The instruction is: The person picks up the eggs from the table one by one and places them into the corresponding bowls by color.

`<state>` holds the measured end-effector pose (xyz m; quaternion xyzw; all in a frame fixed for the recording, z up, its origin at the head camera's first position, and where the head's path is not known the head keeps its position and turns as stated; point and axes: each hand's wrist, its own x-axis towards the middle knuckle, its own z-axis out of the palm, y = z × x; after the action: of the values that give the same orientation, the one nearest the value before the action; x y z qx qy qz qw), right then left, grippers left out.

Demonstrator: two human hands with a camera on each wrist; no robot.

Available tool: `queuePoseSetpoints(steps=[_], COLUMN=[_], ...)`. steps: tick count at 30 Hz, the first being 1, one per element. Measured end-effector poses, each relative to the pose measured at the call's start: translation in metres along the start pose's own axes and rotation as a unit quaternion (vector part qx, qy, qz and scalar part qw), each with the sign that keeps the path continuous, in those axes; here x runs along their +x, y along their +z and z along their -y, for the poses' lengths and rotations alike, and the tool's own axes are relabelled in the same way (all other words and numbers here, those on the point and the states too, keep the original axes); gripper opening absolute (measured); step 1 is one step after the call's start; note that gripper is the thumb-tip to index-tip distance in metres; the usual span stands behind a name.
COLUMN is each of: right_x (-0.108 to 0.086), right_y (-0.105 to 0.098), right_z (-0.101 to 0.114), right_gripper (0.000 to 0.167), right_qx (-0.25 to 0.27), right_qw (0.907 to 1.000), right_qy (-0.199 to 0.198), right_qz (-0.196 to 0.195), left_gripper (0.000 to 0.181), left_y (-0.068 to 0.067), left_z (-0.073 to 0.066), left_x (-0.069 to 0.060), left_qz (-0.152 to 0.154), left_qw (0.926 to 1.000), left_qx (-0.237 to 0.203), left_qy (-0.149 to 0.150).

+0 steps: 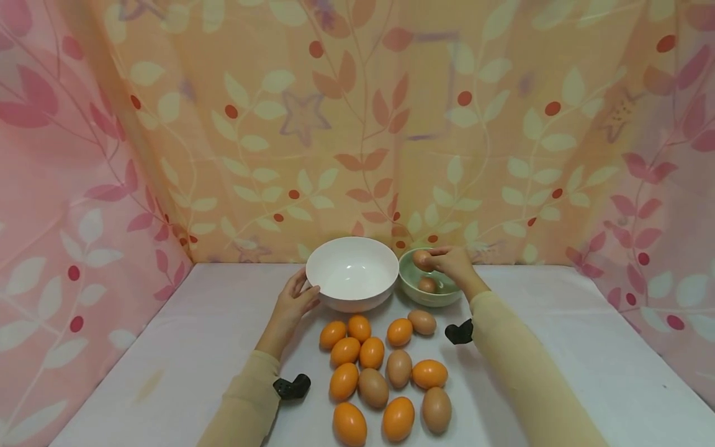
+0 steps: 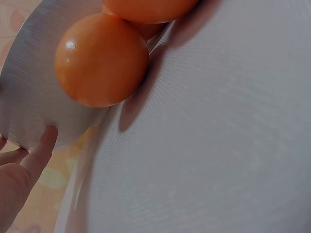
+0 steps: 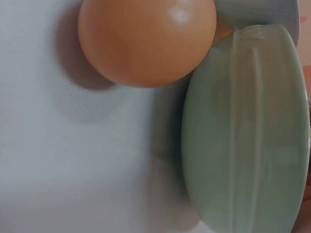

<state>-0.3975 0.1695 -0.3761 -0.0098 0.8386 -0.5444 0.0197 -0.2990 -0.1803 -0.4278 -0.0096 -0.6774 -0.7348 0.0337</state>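
Observation:
My right hand (image 1: pixel 454 266) pinches a brown egg (image 1: pixel 422 260) over the small green bowl (image 1: pixel 410 297). Another brown egg (image 1: pixel 427 285) lies inside that bowl. To its left stands a larger white bowl (image 1: pixel 352 304), with no eggs showing in it. My left hand (image 1: pixel 293 303) rests against the white bowl's left side, thumb and fingers on the outside. In the right wrist view, the green bowl (image 3: pixel 243 136) hides nearly all of the right hand. The left wrist view shows the left fingers (image 2: pixel 41 150) touching the white bowl's outer wall (image 2: pixel 29 107).
Several orange eggs (image 1: pixel 346 352) and brown eggs (image 1: pixel 373 388) lie loose on the white tabletop (image 1: pixel 195 347), in front of the bowls and between my forearms. A patterned cloth (image 1: pixel 357 124) hangs behind the bowls, with more cloth at both sides.

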Motion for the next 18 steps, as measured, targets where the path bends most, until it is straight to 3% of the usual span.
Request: queuePoseSetpoints(steps=[9,18], right_x=[0.004,0.007], right_y=[0.001,0.004], right_z=[-0.011,-0.014], right_gripper=[0.05,0.049], right_qx=[-0.051,-0.061], right_qw=[0.9986,0.9978], right_qy=[-0.015,-0.015], right_qz=[0.001,0.021], left_gripper=[0.068,0.07], left_y=[0.0,0.0], left_z=[0.002,0.001], left_x=[0.0,-0.001], left_qz=[0.002,0.0], left_qw=[1.0,1.0], left_qx=[0.002,0.006], left_qy=[0.002,0.003])
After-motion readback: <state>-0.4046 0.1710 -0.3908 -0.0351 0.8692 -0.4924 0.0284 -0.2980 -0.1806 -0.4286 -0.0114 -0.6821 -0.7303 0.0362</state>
